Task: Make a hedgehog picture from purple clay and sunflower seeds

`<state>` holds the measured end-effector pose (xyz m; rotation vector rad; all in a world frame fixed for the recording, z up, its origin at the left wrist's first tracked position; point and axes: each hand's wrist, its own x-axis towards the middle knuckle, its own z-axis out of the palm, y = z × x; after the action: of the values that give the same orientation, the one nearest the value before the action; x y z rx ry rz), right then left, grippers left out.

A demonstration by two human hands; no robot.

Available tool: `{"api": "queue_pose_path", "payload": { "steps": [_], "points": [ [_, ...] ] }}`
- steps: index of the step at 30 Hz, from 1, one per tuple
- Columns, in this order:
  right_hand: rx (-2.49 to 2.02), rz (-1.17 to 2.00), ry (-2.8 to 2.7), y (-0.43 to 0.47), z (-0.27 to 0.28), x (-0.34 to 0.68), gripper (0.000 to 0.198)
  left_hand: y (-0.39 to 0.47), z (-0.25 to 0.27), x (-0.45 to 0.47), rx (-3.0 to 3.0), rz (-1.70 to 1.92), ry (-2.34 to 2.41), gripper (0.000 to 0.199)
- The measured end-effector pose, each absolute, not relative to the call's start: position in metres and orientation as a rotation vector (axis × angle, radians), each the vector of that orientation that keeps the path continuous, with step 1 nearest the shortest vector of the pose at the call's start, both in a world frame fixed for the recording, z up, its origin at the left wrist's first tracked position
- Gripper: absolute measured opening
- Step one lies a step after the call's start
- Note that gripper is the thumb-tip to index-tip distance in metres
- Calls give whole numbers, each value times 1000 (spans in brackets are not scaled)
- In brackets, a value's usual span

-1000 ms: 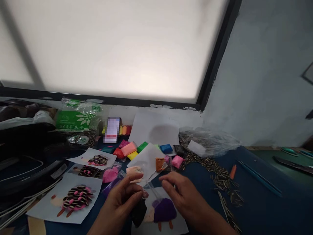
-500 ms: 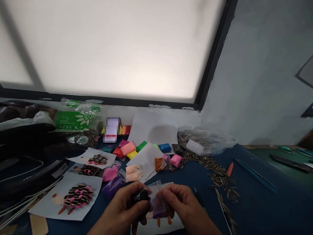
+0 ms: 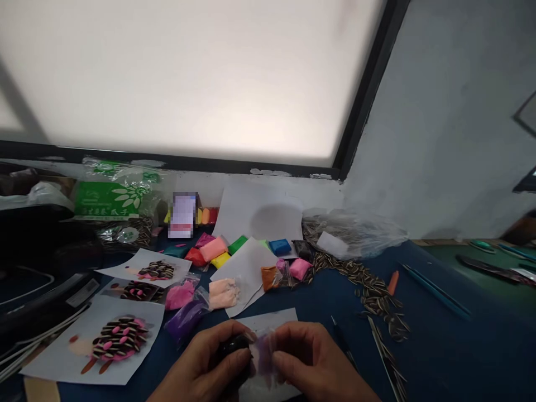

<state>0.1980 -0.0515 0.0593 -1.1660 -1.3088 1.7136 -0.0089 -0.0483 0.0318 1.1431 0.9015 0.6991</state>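
My left hand [image 3: 218, 357] is closed around a glossy black lump of clay [image 3: 235, 344]. In my right hand [image 3: 307, 354], thumb and fingers pinch a small clear plastic bag [image 3: 268, 340], which spans the gap between both hands. Purple shows through the bag. Beneath the hands lies a white sheet of paper [image 3: 285, 316], mostly covered by them. To the left are a purple clay packet [image 3: 186, 321], a pink clay packet [image 3: 180, 294] and a peach clay packet [image 3: 224, 293].
Finished hedgehog picture [image 3: 119, 340] with seeds on pink clay lies at left. Sunflower seeds [image 3: 360, 276] spread on the right, near tweezers [image 3: 383, 357], a pen [image 3: 343, 340] and a blue stick-like tool [image 3: 435, 291]. A green seed bag [image 3: 113, 198] and a phone [image 3: 183, 215] stand behind.
My hands have come closer together, and the right has moved slightly left and down with the bag. The view has shifted, so the table things sit a little further left and the window lower edge higher.
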Motion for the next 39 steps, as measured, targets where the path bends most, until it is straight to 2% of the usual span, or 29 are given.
{"api": "queue_pose_path", "payload": {
  "steps": [9,16,18,20,22,24,26,32,39],
  "points": [
    [-1167,1753,-1215,-54,61,199,22,-52,42,-5,1140,679,909,59],
    [-1126,1757,-1335,-53,60,200,50,-50,41,-6,1136,686,924,49],
    [-1112,1749,-1361,-53,59,201,53,-50,44,-5,1094,701,938,51],
    [-1104,1753,-1352,-53,59,201,48,-51,46,-4,1065,709,956,54],
    [-1106,1777,-1318,-53,58,200,34,-51,48,-4,1060,713,963,56],
    [-1108,1814,-1283,-53,57,197,20,-52,49,-4,1075,702,968,54],
    [-1110,1838,-1242,-53,55,196,15,-53,48,-4,1110,676,974,51],
    [-1135,1819,-1189,-53,54,196,39,-55,38,-6,1190,645,934,53],
    [-1207,1635,-1185,-51,54,199,43,-50,47,-11,1075,727,855,63]
  ]
}}
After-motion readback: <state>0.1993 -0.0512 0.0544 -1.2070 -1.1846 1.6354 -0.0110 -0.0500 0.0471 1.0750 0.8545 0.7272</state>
